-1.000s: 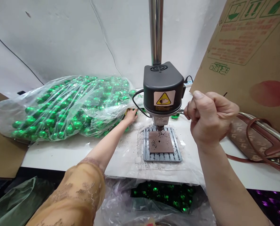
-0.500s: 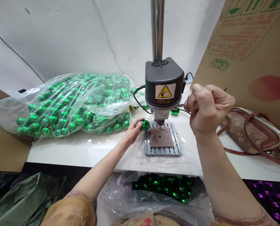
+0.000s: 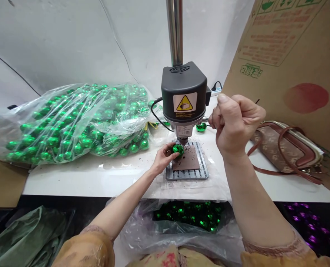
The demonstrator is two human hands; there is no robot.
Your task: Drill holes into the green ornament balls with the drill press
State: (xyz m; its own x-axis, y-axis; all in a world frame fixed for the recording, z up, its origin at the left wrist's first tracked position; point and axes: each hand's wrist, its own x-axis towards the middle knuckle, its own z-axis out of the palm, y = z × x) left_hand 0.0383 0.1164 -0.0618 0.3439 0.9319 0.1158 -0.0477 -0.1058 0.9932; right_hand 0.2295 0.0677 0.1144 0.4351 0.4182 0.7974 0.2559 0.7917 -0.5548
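Between its fingers my left hand [image 3: 165,156] grips a shiny green faceted bauble [image 3: 177,150], just below the chuck [image 3: 183,141] of a small bench drill press [image 3: 184,91]. The bauble is over the left part of a brown board [image 3: 187,163] with a hole in it, on the grooved metal base [image 3: 204,171]. My right hand [image 3: 235,124] is a closed fist at the right side of the drill press. It wraps round the feed lever, mostly hidden by the fingers. Whether the drill bit touches the bauble I cannot tell.
A clear plastic bag [image 3: 78,124] full of green baubles lies on the left. Another loose green bauble [image 3: 201,127] sits behind the press. At the right are a brown handbag [image 3: 289,148] and a large cardboard box [image 3: 278,55]. An open bag of green baubles [image 3: 187,215] is below the table edge.
My left hand has brought the green bauble rightward from the base's edge to over the brown board, near the chuck. My right hand stays closed on the lever. The whole view has shifted slightly.
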